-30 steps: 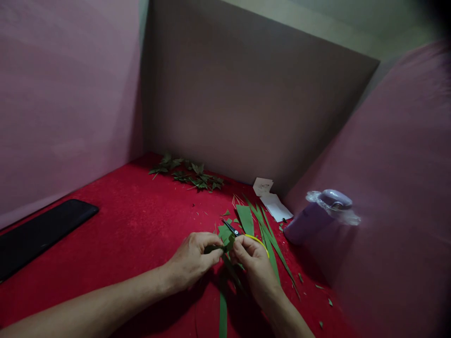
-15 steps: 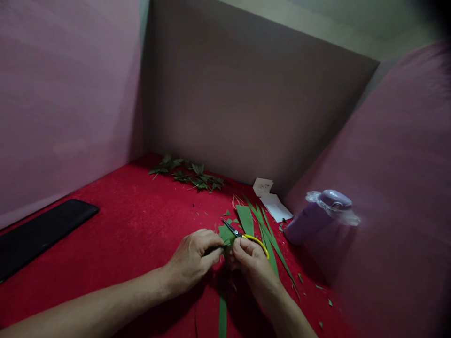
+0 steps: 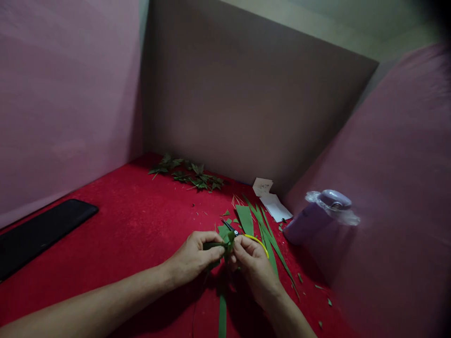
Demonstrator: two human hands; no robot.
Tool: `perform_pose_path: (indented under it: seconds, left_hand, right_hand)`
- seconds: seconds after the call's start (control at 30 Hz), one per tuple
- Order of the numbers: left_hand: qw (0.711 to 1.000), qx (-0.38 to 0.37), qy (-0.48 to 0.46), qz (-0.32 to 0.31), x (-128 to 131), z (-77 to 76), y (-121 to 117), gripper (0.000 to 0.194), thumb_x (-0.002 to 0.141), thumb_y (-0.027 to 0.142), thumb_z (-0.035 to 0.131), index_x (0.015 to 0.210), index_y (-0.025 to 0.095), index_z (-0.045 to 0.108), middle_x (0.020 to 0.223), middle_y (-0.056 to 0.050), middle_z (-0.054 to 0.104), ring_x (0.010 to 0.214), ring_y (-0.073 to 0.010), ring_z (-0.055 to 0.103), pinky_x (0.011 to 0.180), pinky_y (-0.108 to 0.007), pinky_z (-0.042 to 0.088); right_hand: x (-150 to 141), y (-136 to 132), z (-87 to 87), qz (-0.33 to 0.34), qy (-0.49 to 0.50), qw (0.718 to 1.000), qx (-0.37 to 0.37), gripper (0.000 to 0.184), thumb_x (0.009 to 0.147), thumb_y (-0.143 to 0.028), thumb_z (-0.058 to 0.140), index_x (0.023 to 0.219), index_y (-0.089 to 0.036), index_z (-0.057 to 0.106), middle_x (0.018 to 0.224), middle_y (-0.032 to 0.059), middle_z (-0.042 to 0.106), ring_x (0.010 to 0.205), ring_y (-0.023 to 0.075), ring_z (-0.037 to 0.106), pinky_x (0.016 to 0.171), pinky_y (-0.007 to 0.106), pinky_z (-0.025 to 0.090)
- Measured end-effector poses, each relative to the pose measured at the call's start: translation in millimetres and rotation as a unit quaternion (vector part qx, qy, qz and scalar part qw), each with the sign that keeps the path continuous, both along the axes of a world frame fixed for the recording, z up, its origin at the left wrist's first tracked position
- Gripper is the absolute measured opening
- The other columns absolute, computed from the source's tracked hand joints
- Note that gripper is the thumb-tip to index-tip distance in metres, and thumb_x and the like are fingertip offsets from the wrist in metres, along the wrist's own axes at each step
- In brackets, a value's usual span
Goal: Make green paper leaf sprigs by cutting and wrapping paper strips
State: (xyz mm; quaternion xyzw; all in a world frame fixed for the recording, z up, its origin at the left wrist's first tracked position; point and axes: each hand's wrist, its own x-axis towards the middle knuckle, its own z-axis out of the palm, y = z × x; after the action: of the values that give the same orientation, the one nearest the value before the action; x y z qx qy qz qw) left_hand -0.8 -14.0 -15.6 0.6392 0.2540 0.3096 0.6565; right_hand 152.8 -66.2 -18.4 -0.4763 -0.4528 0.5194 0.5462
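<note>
Pinching green leaf, 2 hands, scissors partly hidden behind, purple bottle at right

Your left hand and your right hand are bare, and your two forearms are also uncovered where they are visible.

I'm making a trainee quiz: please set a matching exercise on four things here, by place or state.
1. Flat black rectangular object
2. Dark-bladed, yellow-handled scissors
3. Purple cylindrical container
4. Bare left hand

A. Clear plastic around its top
B. Pinching a green leaf piece
C. At the picture's left edge
D. Partly behind the bare right hand

Pairs: 1-C, 2-D, 3-A, 4-B
</note>
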Motion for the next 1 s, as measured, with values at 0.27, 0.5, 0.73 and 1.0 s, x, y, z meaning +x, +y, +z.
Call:
perform_pose_path:
  seconds: [0.27,0.5,0.73,1.0]
  left_hand:
    - [0.999,-0.024,0.022,-0.001,-1,-1.5,-1,0.023,0.073,0.036,0.059,0.072,0.013,0.06,0.052,0.006,0.044,0.047,-0.0075,0.034,0.049,-0.022,0.025]
    - [1.0,-0.019,0.018,-0.002,0,-5.6,2,0.019,0.071,0.032,0.061,0.07,0.013,0.062,0.052,0.006,0.046,0.049,-0.0076,0.036,0.05,-0.021,0.026]
    - [0.995,-0.069,-0.025,-0.06,-1,2.7,0,0.021,0.069,0.033,0.065,0.073,0.012,0.066,0.07,-0.003,0.065,0.06,-0.0113,0.052,0.06,-0.023,0.038]
    - [0.997,-0.076,0.014,-0.025,-1,0.7,0,0.02,0.065,0.032,0.066,0.068,0.013,0.061,0.053,0.006,0.048,0.049,-0.0072,0.038,0.051,-0.021,0.028]
  right_hand:
    - [-2,-6,-3.8,-0.113,-0.234,0.953,0.154,0.033,0.083,-0.026,0.056,0.116,-0.024,0.055,0.061,-0.0042,0.044,0.055,0.0122,0.038,0.053,0.023,0.033]
    - [-3,-7,-2.7,-0.088,-0.211,0.964,0.138,0.029,0.082,-0.023,0.055,0.111,-0.023,0.06,0.059,-0.005,0.041,0.052,0.0106,0.035,0.049,0.022,0.03]
    - [6,-3,4.8,0.019,-0.057,0.996,0.066,0.027,0.078,-0.03,0.062,0.104,-0.021,0.061,0.057,-0.0045,0.051,0.05,0.0094,0.044,0.05,0.021,0.036]
    - [11,-4,0.6,0.034,-0.022,0.997,0.061,0.021,0.078,-0.026,0.061,0.099,-0.021,0.062,0.051,-0.0078,0.042,0.042,0.0069,0.035,0.043,0.02,0.028]
